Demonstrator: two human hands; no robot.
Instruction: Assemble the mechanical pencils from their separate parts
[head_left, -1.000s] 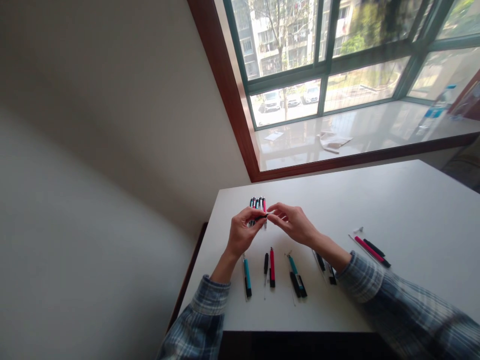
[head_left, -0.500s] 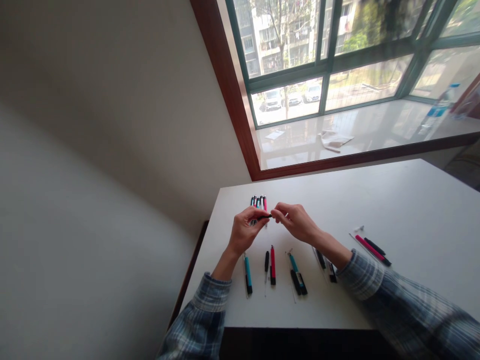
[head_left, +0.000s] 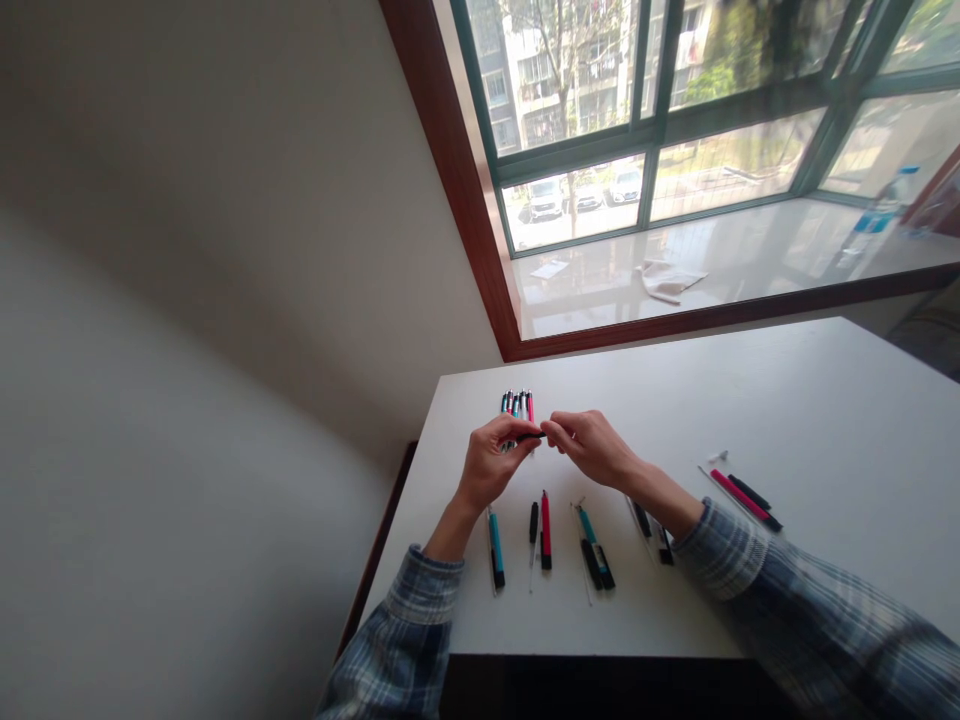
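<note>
Above the far left of the table, my left hand (head_left: 486,465) pinches a small black pen part (head_left: 531,436) between thumb and fingers. My right hand (head_left: 596,446) is closed at the part's right end, its fingertips pressed together; whatever they hold is too small to make out. Behind my left hand lies a row of several pens (head_left: 517,401), partly covered by it. Nearer me are separated pen pieces: a teal barrel (head_left: 496,548), a red barrel (head_left: 546,532) beside a short black grip (head_left: 533,522), and another teal barrel (head_left: 592,535) with a black grip (head_left: 591,565).
Under my right wrist lie black pen pieces (head_left: 664,547), partly hidden. Farther right are a red barrel (head_left: 739,494), a black grip (head_left: 749,491) and a small clear piece (head_left: 718,456). A windowsill (head_left: 592,300) with a cloth (head_left: 669,281) and bottle (head_left: 877,220) borders the white table (head_left: 825,420).
Both hands stay almost in place. The fingers of my right hand have shifted very slightly at the end of the black pen part; the pieces on the table have not moved.
</note>
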